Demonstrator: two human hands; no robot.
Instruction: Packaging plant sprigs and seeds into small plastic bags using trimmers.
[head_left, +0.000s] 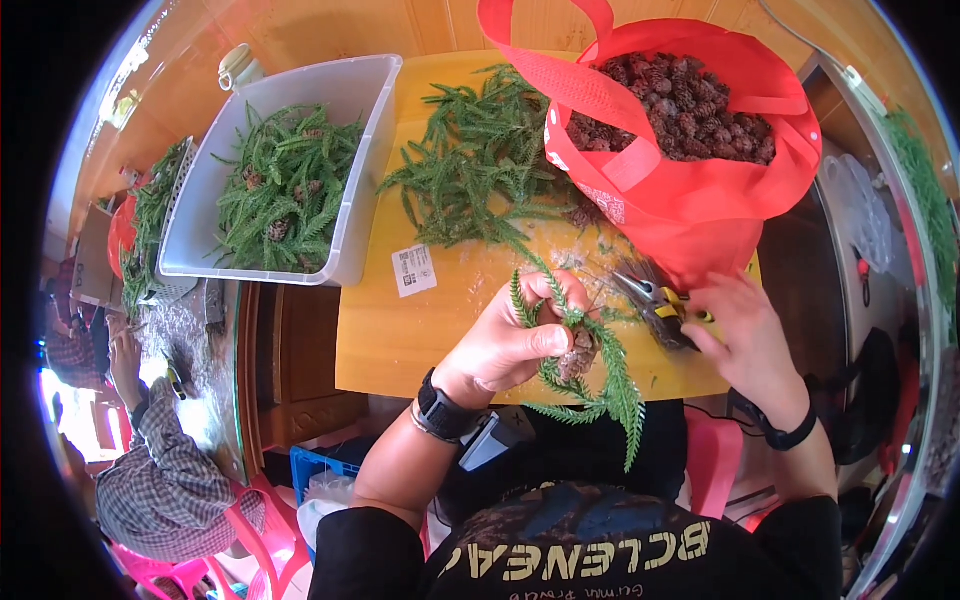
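A pine cone (577,354) with green artificial pine sprigs (610,395) around it is pinched between the thumb and fingers of my left hand (515,335). My right hand (745,325) is closed around the yellow-and-black handles of a pair of pliers (648,292), over the table's right front part. The pliers' metal jaws point left, toward the sprigs. Beneath the pliers lies a dark bundle of thin wires (668,328), partly covered by them and by my fingers.
A red bag (700,215) full of pine cones (680,105) stands at the back right. Loose green sprigs (480,160) lie beside it on the yellow table (375,345). Left stands a translucent bin (375,130) holding finished-looking sprigs with cones. Another person (175,480) works at far left.
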